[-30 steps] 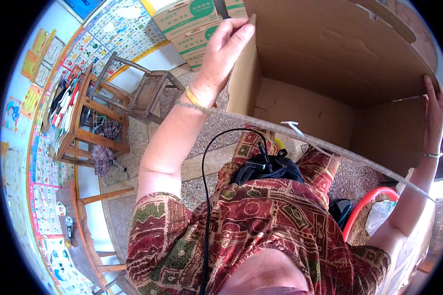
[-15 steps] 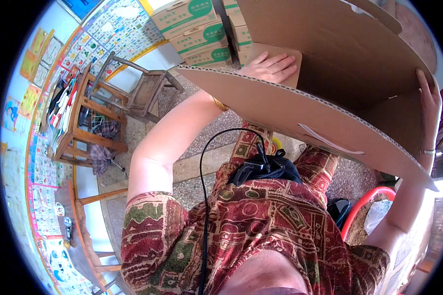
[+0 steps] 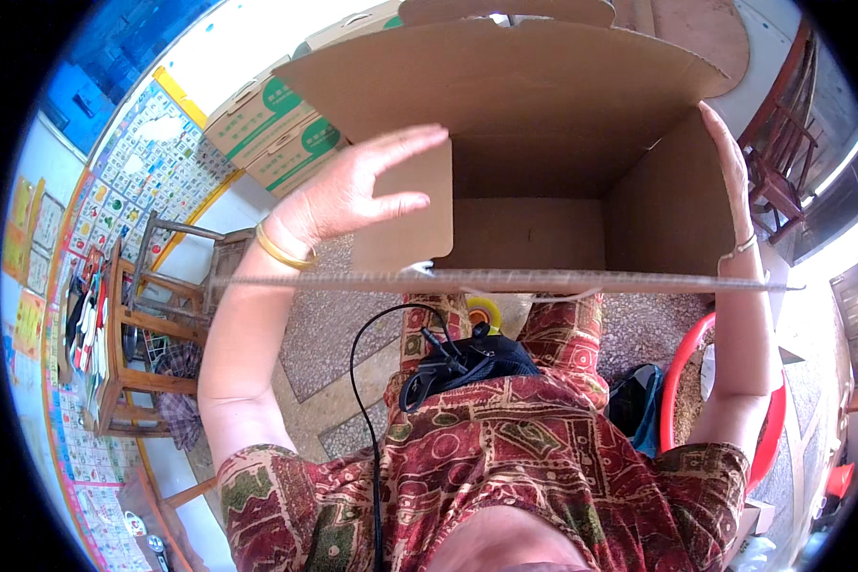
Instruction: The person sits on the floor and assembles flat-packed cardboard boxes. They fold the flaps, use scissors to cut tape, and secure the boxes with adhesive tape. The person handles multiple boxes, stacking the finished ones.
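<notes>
With the left grip (image 3: 350,191) spread open over the flap (image 3: 429,234), the right grip (image 3: 734,186), closure undeterminable, should steady the box (image 3: 515,95).

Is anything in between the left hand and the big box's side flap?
Nothing visible: the open left hand shows over the side flap of the cardboard box; touching or not, I can't tell. The near flap only crosses the left forearm.

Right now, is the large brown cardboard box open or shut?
Open: inside the large brown cardboard box, inner walls show; its wide far flap stands clear of the mouth.
</notes>
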Demonstrator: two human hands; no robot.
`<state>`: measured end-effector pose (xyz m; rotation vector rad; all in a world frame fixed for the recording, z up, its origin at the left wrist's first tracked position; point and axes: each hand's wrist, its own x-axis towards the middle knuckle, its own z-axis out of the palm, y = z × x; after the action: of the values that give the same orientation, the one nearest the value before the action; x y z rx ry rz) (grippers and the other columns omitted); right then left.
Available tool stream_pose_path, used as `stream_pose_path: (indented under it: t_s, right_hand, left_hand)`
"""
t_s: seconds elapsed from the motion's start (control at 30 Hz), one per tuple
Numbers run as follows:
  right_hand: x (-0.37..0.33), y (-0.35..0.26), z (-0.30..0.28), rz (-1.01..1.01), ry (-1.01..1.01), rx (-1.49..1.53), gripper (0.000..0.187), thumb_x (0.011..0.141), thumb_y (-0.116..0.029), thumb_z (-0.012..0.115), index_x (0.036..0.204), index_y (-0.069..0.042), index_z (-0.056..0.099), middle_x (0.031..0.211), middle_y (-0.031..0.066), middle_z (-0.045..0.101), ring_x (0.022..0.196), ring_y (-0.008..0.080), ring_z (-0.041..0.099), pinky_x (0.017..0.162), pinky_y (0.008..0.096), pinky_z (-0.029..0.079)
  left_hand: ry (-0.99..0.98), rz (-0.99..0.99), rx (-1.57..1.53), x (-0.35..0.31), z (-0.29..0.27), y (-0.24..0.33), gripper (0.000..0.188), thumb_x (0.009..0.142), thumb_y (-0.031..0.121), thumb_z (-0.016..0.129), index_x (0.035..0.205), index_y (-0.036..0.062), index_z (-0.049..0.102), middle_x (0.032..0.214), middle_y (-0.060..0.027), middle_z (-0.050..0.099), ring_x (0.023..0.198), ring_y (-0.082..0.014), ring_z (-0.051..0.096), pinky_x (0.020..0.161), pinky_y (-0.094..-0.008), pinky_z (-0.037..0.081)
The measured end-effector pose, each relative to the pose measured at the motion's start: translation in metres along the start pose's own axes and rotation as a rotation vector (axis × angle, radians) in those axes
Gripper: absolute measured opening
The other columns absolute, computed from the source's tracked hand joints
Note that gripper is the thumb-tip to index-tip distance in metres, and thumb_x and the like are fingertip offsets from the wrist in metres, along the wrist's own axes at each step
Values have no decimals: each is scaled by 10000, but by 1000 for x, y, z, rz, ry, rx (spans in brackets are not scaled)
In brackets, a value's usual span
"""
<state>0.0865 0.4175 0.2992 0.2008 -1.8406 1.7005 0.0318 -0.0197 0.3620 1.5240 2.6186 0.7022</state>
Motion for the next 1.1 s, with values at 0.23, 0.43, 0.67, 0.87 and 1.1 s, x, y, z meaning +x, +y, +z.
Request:
stream_pose_path:
  t_s: [0.23,0.43,0.67,0.87,1.1]
  right_hand:
    - [-33,-14,19,-287,-3,-449,392,998,-166,373,1347,9,418,1374,97,460,1288,180,409,1092,302,308]
    - [-42,-9,55,-303,33,-391,569,965,-351,419,1438,-63,288,1483,143,285,1380,257,252,1122,376,208]
    - [-65,-2,74,-403,-257,-262,442,917,-251,531,1278,1,502,1391,140,393,1228,259,458,995,348,403]
    - [-62,0,67,-15,-240,14,426,918,-238,529,1269,4,509,1363,135,417,1199,248,476,977,337,413]
    - [-51,16,53,149,-228,80,408,920,-222,527,1258,7,516,1331,129,446,1165,236,496,957,326,425]
  left_hand:
    - [275,398,290,44,20,-5,805,735,200,732,1431,162,329,1472,-111,326,1331,-287,353,1087,-391,318]
    - [422,328,344,50,49,-23,740,777,288,692,1422,176,346,1492,-103,285,1308,-297,370,1067,-402,322]
    - [388,347,150,41,51,-42,542,884,270,575,1392,185,407,1486,-96,302,1260,-297,438,1047,-410,352]
    - [238,-324,-826,-15,67,-41,593,943,490,365,1395,106,387,1410,-142,407,1240,-285,461,1047,-407,360]
    - [390,-623,-1286,-7,51,-42,716,925,591,282,1394,56,368,1361,-154,460,1226,-267,476,1047,-387,371]
